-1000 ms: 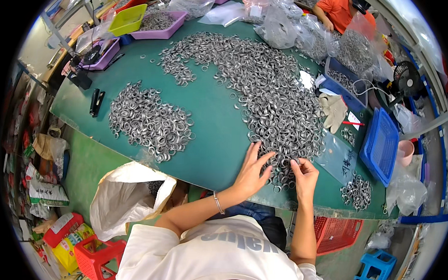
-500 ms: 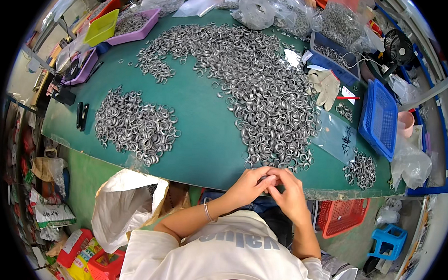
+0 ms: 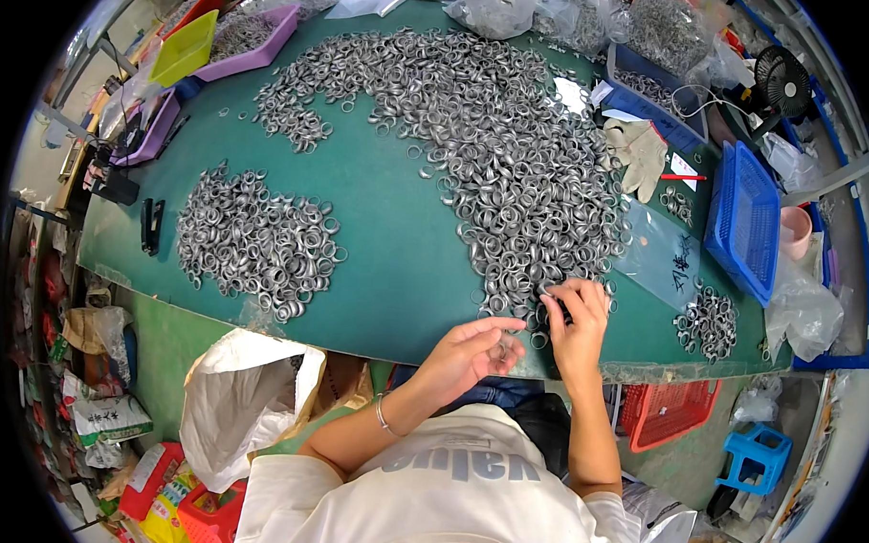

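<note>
The right hand [image 3: 580, 326] is touching the near end of the large pile of grey rings [image 3: 514, 188], and we are bending its thumb and forefinger toward each other there; we cannot tell whether they are pinching a ring. The left hand [image 3: 470, 359] is hovering just beside it over the near edge of the green table [image 3: 387, 270]. We are holding its fingers loosely curled and slightly apart; we cannot tell whether a ring is lying between them.

Caution, dropping: we are working close to the edge, so a ring slipping from a loose grip could be rolling off to the floor [image 3: 159, 358]. The white sack [image 3: 223, 436] is gaping below the edge, to the left, and could be catching a stray ring unnoticed.

Caution, spilling: the rings are overlapping loosely, so a hard push could be sending several over the edge.

Caution, mixing: the smaller pile [image 3: 258, 241] is lying apart at the left, and the small heap [image 3: 705, 322] at the right; a sweeping forearm could be blending them with the large pile.
</note>
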A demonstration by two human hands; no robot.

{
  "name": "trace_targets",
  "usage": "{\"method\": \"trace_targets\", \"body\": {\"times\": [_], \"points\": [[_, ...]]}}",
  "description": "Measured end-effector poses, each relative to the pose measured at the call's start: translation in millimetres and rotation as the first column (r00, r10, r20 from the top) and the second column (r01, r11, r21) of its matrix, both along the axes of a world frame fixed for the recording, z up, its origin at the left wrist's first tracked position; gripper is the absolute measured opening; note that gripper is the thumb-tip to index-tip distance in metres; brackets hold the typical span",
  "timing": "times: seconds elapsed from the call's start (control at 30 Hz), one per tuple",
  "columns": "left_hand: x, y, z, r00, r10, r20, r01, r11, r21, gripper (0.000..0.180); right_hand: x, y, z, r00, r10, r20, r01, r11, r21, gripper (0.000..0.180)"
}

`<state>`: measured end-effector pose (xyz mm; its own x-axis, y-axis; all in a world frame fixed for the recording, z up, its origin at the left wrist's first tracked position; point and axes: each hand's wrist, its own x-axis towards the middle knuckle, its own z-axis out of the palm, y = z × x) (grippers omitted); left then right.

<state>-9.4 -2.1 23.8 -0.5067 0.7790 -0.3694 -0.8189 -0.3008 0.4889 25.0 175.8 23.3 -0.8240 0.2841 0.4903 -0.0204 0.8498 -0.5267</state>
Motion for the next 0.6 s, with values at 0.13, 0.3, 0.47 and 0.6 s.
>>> {"method": "trace_targets", "body": {"times": [0.13, 0.3, 0.47, 0.6], "points": [[-0.3, 2.7, -6.6, 0.998, 0.023, -0.058, -0.024, 1.000, -0.010, 0.031, 7.6, -2.0, 2.0, 0.997, -0.075, 0.036, 0.072, 0.994, 0.087, 0.014], [-0.4, 10.4, -1.8, 0.980, 0.026, -0.197, -0.036, 0.998, -0.044, 0.033, 21.9, -10.6, 18.9, 0.998, 0.012, -0.068, -0.014, 1.000, -0.020, 0.019], [-1.5, 14.9, 5.9, 0.948, 0.059, -0.312, -0.066, 0.998, -0.011, 0.040, 29.0, -21.2, 31.5, 0.988, 0.124, -0.090, -0.120, 0.992, 0.041, 0.022], [-1.4, 15.4, 5.7, 0.928, 0.009, -0.373, -0.044, 0.995, -0.084, 0.037, 30.6, -22.1, 36.6, 0.982, 0.153, -0.115, -0.149, 0.988, 0.040, 0.023]]}}
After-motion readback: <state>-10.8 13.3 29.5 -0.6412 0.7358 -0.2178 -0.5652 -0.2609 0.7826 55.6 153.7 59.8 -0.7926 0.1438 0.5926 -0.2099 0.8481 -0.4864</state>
